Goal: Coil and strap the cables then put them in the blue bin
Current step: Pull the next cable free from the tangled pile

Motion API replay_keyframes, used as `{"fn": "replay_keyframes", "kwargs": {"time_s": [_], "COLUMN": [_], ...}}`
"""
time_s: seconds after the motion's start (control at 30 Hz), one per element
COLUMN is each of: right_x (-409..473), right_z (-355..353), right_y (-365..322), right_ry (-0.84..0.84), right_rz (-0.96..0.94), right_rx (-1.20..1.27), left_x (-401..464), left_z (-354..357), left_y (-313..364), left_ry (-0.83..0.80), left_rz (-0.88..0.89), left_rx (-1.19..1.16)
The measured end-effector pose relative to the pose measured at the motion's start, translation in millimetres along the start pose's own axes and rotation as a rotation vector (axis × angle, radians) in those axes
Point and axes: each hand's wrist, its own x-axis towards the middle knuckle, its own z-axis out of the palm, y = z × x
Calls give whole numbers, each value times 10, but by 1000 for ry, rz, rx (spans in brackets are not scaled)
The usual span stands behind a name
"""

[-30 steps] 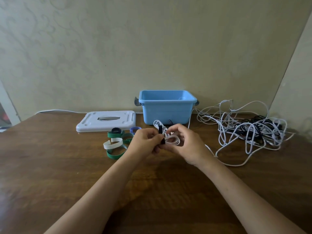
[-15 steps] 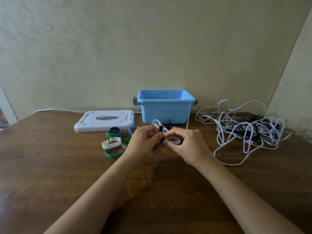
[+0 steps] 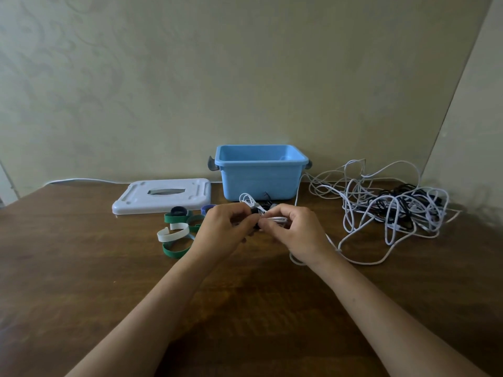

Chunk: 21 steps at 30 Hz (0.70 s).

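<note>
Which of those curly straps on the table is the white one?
The white curled strap lies at the left edge of the strap pile, just above the nearest green strap; the others are green, black or blue.

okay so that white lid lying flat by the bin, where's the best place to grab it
Probably by the white lid's long front edge, coming from your side of the wooden table. It lies flat with that edge facing you, though the straps crowd its right half.

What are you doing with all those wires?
The left hand and right hand hold a small coiled white cable and are fitting a black strap around it. The blue bin waits behind, its white lid off. Spare straps lie left, a tangled cable pile right.
</note>
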Motion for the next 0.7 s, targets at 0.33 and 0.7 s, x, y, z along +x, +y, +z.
{"fn": "replay_keyframes", "kwargs": {"time_s": [0.33, 0.7], "right_x": [-6, 9], "right_z": [-22, -31], "right_y": [-54, -89], "right_ry": [-87, -79], "right_rz": [149, 293], "right_rx": [106, 249], "left_x": [-22, -56], "left_z": [22, 57], "left_y": [6, 50], "left_ry": [65, 100], "left_rz": [168, 318], "left_rx": [193, 316]}}
